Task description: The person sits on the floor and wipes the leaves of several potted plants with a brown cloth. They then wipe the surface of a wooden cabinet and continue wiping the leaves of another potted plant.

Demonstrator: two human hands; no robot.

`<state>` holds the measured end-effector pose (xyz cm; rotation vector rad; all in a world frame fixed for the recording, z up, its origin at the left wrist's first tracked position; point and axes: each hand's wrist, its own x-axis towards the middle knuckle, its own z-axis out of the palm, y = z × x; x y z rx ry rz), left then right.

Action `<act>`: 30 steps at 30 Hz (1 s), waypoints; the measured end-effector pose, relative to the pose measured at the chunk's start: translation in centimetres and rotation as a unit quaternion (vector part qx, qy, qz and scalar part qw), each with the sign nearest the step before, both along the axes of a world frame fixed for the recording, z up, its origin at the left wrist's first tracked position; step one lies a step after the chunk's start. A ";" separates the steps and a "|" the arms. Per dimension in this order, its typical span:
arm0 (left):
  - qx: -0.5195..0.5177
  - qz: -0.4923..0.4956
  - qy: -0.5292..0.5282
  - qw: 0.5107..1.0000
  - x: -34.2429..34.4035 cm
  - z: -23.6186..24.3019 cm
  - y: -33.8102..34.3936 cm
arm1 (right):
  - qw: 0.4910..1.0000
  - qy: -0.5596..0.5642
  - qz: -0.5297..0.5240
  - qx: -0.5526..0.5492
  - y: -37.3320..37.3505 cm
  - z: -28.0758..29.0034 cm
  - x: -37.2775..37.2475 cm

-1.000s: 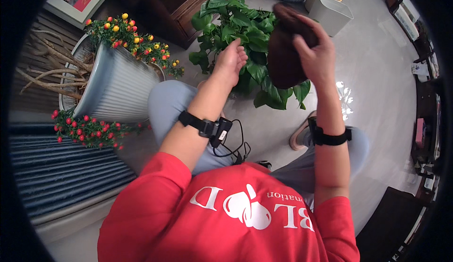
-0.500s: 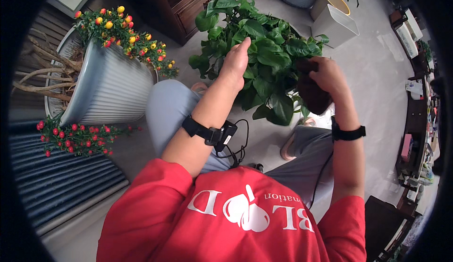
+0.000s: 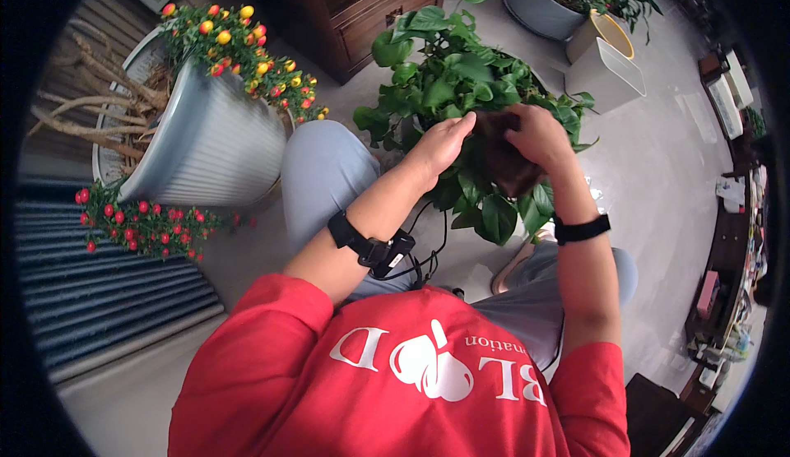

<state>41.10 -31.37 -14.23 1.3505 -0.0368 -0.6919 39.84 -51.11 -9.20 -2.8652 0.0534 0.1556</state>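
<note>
My right hand grips a dark brown cloth among the broad green leaves of a potted plant between my knees. My left hand is at the cloth's left edge, with thumb and fingers pressed together; what they hold, if anything, is hidden. The cloth overlaps the leaves behind it. The plant's pot is mostly hidden by foliage.
A ribbed pale planter with red and yellow berry sprigs stands at left. A wooden cabinet is behind the plant. A grey planter, yellow-rimmed bin and white bin stand upper right. Cluttered dark furniture lines the right.
The cloth was held high, dropped lower to the right, and has now moved leftward into the leaves. My left hand has moved rightward and down to meet it.
</note>
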 end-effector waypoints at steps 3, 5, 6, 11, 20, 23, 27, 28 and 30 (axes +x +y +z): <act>-0.008 0.059 -0.061 0.996 0.9 -1.4 2.7 | 0.996 -0.015 -0.087 -0.017 -2.3 0.8 -1.2; 0.012 0.093 -0.032 0.995 1.7 -2.3 5.1 | 0.990 -0.085 -0.111 -0.020 -2.9 2.2 -1.7; 0.025 0.110 -0.006 0.994 2.0 -2.6 6.3 | 0.984 -0.125 -0.123 -0.020 -2.8 3.0 -2.0; 0.076 0.188 0.108 0.973 2.1 -4.0 8.4 | 0.949 -0.302 -0.066 0.055 1.5 5.6 -1.7; -0.176 0.110 0.273 0.939 -0.7 -9.4 6.3 | 0.988 -0.141 0.029 -0.056 14.8 -4.6 -2.7; -0.306 0.051 0.280 0.909 -0.9 -10.5 6.6 | 0.992 -0.103 0.066 -0.045 16.5 -7.6 -6.4; -0.219 0.050 0.288 0.931 -1.0 -10.2 6.9 | 0.996 -0.037 0.027 0.078 16.4 -7.5 -11.5; -0.211 0.050 0.300 0.929 -1.0 -10.0 7.0 | 0.992 -0.038 0.007 0.121 16.2 -7.0 -12.4; -0.231 0.028 0.321 0.918 -1.2 -9.5 7.3 | 0.975 -0.054 -0.031 0.212 15.3 -5.8 -13.6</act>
